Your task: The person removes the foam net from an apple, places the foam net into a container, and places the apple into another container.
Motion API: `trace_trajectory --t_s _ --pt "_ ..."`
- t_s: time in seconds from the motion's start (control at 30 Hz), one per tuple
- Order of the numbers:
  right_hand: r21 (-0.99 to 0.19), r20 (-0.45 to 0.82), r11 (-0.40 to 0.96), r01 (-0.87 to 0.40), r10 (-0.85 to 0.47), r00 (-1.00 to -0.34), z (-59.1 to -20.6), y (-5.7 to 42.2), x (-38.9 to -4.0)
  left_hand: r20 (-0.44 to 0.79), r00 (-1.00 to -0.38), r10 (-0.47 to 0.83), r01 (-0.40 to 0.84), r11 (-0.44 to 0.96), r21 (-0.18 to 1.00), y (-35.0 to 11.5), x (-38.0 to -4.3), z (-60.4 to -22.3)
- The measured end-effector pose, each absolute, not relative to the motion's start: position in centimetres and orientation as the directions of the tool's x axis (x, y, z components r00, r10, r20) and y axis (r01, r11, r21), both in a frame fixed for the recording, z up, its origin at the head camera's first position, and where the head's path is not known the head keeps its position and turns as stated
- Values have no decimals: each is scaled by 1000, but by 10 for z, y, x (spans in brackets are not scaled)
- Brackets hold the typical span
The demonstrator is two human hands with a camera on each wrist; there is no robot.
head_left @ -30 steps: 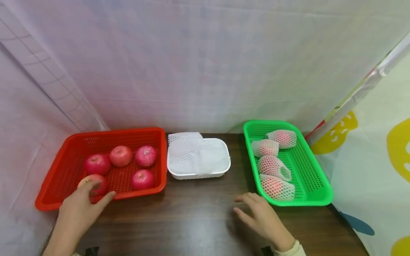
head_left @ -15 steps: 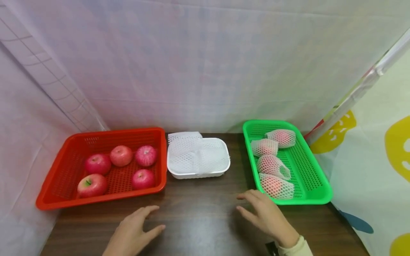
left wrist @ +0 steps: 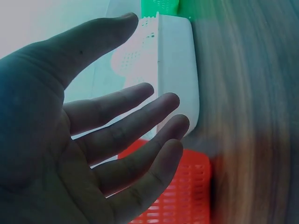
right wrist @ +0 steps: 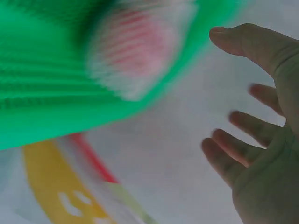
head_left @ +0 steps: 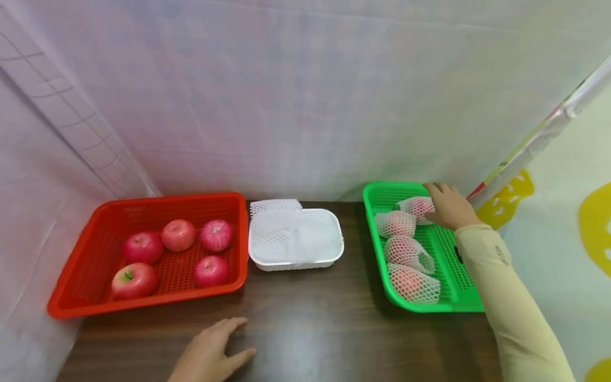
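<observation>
My right hand point(head_left: 452, 208) hovers over the back right of the green basket point(head_left: 465, 297), fingers spread, beside the rearmost net-wrapped apple point(head_left: 414, 206). In the right wrist view that wrapped apple point(right wrist: 135, 46) is blurred and apart from the fingers, and nothing lies in the hand. Several apples in white foam nets line the basket's left side, the front one point(head_left: 411, 282) nearest me. My left hand point(head_left: 210, 350) is held over the front of the table with thumb and fingers apart; the left wrist view shows its palm point(left wrist: 60, 163) holding nothing.
To the left stands a red basket point(head_left: 157, 306) with several bare apples, such as a yellow-red one point(head_left: 135, 281). A white tray point(head_left: 291, 265) of flat foam nets point(head_left: 286, 233) stands between the baskets on the dark wooden table point(head_left: 305, 318). Pale cloth point(head_left: 305, 106) hangs behind.
My left hand has come away from an apple in the red basket to the front of the table. My right hand has risen from the basket's front corner to its back. The apples stay put.
</observation>
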State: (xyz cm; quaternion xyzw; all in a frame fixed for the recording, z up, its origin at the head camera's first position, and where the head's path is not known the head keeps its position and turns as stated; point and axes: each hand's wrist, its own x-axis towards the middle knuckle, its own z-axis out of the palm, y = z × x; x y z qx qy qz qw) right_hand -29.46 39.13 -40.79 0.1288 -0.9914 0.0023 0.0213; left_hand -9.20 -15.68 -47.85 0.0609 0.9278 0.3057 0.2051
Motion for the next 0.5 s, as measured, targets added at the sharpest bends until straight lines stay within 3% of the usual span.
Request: trace_trajectory --t_s 0.1,0.2,0.3,0.5 --pt "29 -103 978 -209 -205 -973 -436 408 -322 -351 -901 254 -11 796 606 -158 -90 -486" --pt "60 -157 974 -219 -208 -965 -466 419 -338 -297 -910 288 46 784 619 -158 -87 -492" --pt "95 -161 968 -230 -213 -964 -484 427 -347 -271 -914 303 68 770 635 -156 -87 -492" --pt "123 -39 970 -209 -206 -978 -493 434 -358 -370 -892 259 -44 766 642 -154 -95 -488"
